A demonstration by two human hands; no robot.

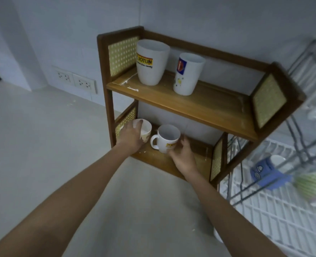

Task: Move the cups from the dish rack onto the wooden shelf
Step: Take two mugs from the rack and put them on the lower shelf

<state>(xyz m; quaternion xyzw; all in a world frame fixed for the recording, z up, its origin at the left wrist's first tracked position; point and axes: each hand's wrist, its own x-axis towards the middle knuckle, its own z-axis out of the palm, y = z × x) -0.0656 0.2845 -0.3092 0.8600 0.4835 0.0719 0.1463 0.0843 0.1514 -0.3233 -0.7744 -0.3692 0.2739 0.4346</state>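
The left hand [133, 135] is gripping a small cup [147, 129] over its rim at the left end of the wooden shelf's [181, 106] lower board. The right hand [181, 155] is curling round a white mug [167, 140] beside it, probably settling the 2 upright. The dish rack [283, 219] is sitting rightward on the pale bench [42, 145].

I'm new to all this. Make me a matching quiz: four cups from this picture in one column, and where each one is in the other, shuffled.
Cups
1. JOTUN cup
2. mug
3. small cup
4. blue cup

Places
a. in the dish rack
b. gripped by the left hand, at the bottom shelf
c. on the top shelf
d. on the bottom shelf, next to the right hand

Pairs: 1-c, 2-d, 3-b, 4-a
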